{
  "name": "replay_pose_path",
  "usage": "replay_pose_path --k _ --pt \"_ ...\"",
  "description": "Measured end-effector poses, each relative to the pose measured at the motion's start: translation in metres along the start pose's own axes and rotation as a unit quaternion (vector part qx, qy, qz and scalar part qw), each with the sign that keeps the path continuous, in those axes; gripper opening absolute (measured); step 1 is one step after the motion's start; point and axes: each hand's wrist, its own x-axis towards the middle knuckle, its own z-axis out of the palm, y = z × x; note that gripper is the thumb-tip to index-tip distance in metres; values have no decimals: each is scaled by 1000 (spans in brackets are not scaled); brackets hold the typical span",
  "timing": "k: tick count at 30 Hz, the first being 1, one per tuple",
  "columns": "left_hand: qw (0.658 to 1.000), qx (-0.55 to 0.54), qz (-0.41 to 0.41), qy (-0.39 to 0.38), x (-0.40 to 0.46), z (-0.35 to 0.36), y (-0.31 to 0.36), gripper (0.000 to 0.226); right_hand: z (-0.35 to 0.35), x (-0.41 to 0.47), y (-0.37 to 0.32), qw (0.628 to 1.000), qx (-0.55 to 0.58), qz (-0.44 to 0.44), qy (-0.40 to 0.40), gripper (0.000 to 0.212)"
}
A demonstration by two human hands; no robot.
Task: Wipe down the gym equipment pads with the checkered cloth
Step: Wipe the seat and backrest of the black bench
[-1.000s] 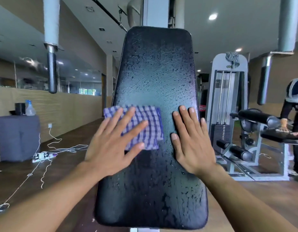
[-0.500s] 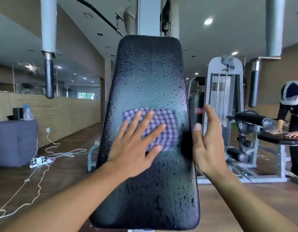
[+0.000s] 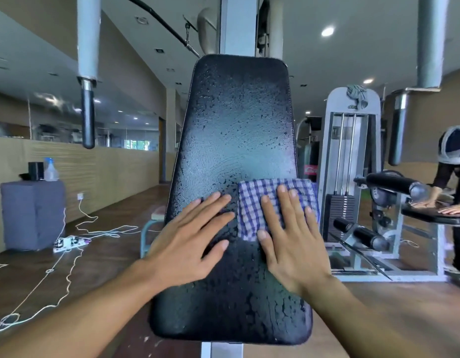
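A tall black back pad (image 3: 236, 125), wet with droplets, stands tilted in front of me. The blue-and-white checkered cloth (image 3: 252, 202) lies folded against the pad's right edge at mid height. My right hand (image 3: 291, 244) presses flat on the cloth with fingers spread, covering its lower right part. My left hand (image 3: 187, 244) rests flat on the bare pad just left of the cloth, fingers apart, holding nothing.
A grey weight-stack machine (image 3: 350, 164) with black roller pads (image 3: 389, 184) stands to the right, where another person (image 3: 453, 177) leans on a bench. Left: a grey block (image 3: 32, 213) with a spray bottle (image 3: 50, 170), and white cables (image 3: 68, 241) on the floor.
The cloth went from under my left hand to under my right hand and slid to the pad's right edge. My left hand now lies bare on the pad.
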Motion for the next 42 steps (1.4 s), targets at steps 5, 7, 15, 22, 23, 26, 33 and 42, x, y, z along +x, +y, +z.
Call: replay_pose_path --k 5,7,15,22,23,26,33,42 --pt "993 13 -89 77 1 -17 -26 52 -17 35 -1 999 -19 21 -25 58" --pt "981 -29 -146 126 13 -23 -26 51 -24 57 -17 999 -6 51 -17 58" --pt "984 -33 -78 154 -1 -7 -9 47 50 -78 -39 971 -80 -218 -56 74" --pt "989 1 -101 110 -25 1 -15 49 15 -23 -11 999 -27 -15 26 59" --pt "990 5 -98 102 -26 4 -11 50 9 -9 -18 999 -22 13 28 59" --pt "992 10 -86 88 -24 9 3 53 5 10 -38 999 -17 37 25 61" --pt "991 3 -84 103 -7 9 11 54 12 12 -41 999 5 41 22 62" --pt "991 -2 -95 95 -15 15 5 55 20 15 -43 996 -1 60 71 65"
